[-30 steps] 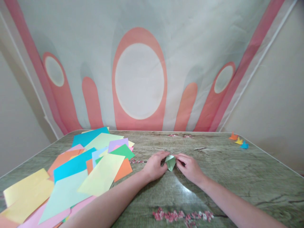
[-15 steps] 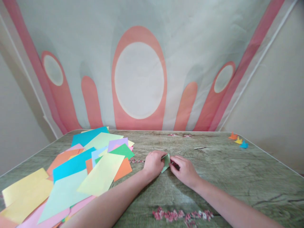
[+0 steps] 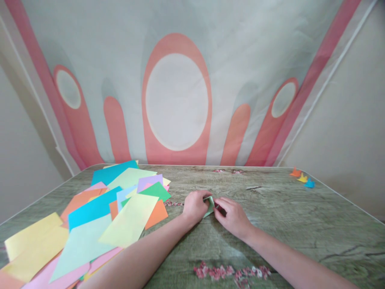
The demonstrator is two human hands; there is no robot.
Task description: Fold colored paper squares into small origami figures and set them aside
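Holding a small folded green paper (image 3: 210,207) between left hand (image 3: 195,207) and right hand (image 3: 234,217) over the worktop (image 3: 177,257), with each grip pinched nearly closed on it. Best to align edges before creasing, pressing lightly.

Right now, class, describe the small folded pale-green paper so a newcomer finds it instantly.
On the wood-patterned table, look between the bare left hand and bare right hand. The small folded pale-green paper is there. Unlike the flat coloured paper sheets scattered at left, it is folded and held.
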